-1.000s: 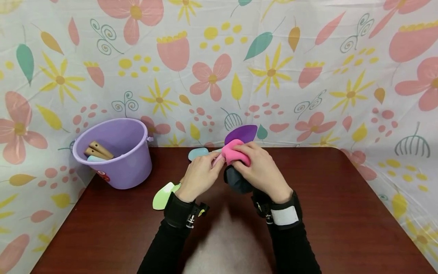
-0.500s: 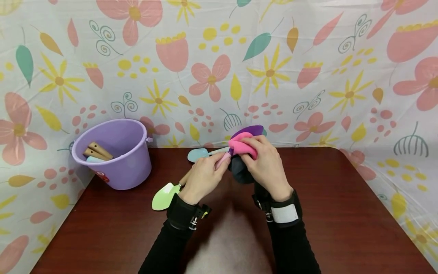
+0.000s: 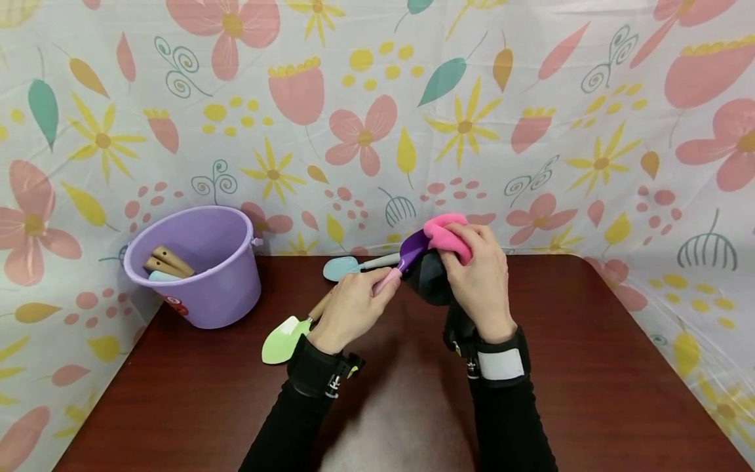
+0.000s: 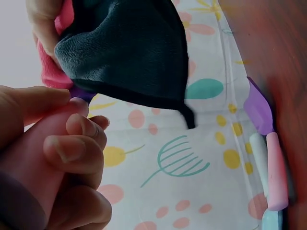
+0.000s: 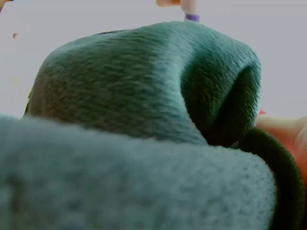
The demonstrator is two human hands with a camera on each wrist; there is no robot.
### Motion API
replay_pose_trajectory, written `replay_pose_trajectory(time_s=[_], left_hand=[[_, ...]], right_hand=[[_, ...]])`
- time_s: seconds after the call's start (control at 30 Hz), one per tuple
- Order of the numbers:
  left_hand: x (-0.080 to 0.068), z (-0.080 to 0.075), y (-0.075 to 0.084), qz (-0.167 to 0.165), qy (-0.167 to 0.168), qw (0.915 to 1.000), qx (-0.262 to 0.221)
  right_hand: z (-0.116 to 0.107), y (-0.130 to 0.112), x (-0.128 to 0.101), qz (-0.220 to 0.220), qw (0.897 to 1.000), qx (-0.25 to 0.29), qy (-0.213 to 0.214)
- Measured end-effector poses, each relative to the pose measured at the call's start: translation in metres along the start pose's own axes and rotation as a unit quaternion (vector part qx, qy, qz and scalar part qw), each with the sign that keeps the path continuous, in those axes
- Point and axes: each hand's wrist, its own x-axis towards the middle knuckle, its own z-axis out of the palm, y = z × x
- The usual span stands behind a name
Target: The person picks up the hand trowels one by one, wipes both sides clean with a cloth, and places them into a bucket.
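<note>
My left hand [image 3: 354, 305] grips the pink handle [image 3: 386, 280] of a small purple toy shovel [image 3: 411, 252], held above the table. The left wrist view shows the fingers [image 4: 72, 148] curled round that handle [image 4: 33, 158]. My right hand [image 3: 479, 278] grips a cloth, pink on one side [image 3: 445, 233] and dark on the other [image 3: 427, 278], wrapped over the shovel's blade. Most of the blade is hidden under it. The dark cloth hangs in the left wrist view [image 4: 129, 52] and fills the right wrist view [image 5: 144, 96].
A purple bucket [image 3: 197, 262] with wooden-handled tools inside stands at the table's back left. A green shovel [image 3: 282, 341] and a light blue shovel [image 3: 342, 266] lie left of my hands. Dark wood table [image 3: 590, 367], flowered curtain all round.
Both hands have risen and shifted right with the purple shovel. The cloth has slid up over the blade, which showed more before.
</note>
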Motion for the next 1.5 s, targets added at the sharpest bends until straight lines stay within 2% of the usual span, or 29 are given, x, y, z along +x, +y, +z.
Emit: replay_pose_trajectory(time_s=[0.2, 0.4, 0.47, 0.57, 0.67, 0.7, 0.77, 0.83, 0.93, 1.0, 1.07, 1.17, 1.2, 1.3, 1.43, 1.5], left_hand=[[0.002, -0.006, 0.000, -0.021, -0.016, 0.9987, -0.044], [0.002, -0.011, 0.000, -0.043, 0.004, 0.9982, -0.041], [0.001, -0.012, 0.000, -0.059, 0.006, 0.9973, -0.043], [0.003, -0.014, 0.000, -0.065, 0.001, 0.9965, -0.052], [0.004, -0.015, 0.001, -0.057, -0.006, 0.9957, -0.073], [0.005, -0.014, 0.001, -0.051, -0.010, 0.9953, -0.081], [0.006, -0.014, 0.002, -0.038, -0.018, 0.9943, -0.098], [0.007, -0.013, 0.003, -0.021, -0.026, 0.9930, -0.113], [0.006, -0.010, 0.006, -0.008, -0.044, 0.9892, -0.140], [0.005, -0.008, 0.007, -0.006, -0.055, 0.9863, -0.155], [0.003, -0.007, 0.009, -0.013, -0.066, 0.9835, -0.168], [0.002, -0.005, 0.010, -0.015, -0.077, 0.9810, -0.177], [0.002, -0.004, 0.011, -0.012, -0.081, 0.9811, -0.175], [0.001, -0.003, 0.010, 0.001, -0.085, 0.9843, -0.154], [0.000, -0.002, 0.008, -0.001, -0.087, 0.9896, -0.114], [0.000, -0.002, 0.006, -0.012, -0.092, 0.9899, -0.107]], right_hand=[[-0.014, 0.011, 0.007, 0.024, 0.997, 0.024, 0.075], [-0.030, 0.030, 0.010, 0.110, 0.985, 0.034, 0.132], [-0.034, 0.037, 0.010, 0.140, 0.978, 0.058, 0.144], [-0.038, 0.045, 0.012, 0.169, 0.967, 0.120, 0.151], [-0.038, 0.050, 0.014, 0.201, 0.945, 0.215, 0.143], [-0.037, 0.051, 0.014, 0.213, 0.933, 0.255, 0.138], [-0.035, 0.052, 0.015, 0.238, 0.903, 0.335, 0.123], [-0.032, 0.050, 0.015, 0.265, 0.866, 0.411, 0.099], [-0.026, 0.045, 0.014, 0.281, 0.812, 0.510, 0.041], [-0.021, 0.040, 0.013, 0.288, 0.771, 0.569, -0.003], [-0.016, 0.036, 0.013, 0.289, 0.725, 0.624, -0.043], [-0.009, 0.030, 0.012, 0.280, 0.662, 0.688, -0.096], [-0.007, 0.028, 0.011, 0.279, 0.646, 0.702, -0.111], [-0.002, 0.022, 0.008, 0.293, 0.610, 0.721, -0.147], [-0.001, 0.017, 0.003, 0.314, 0.578, 0.733, -0.171], [0.000, 0.016, 0.003, 0.309, 0.555, 0.753, -0.175]])
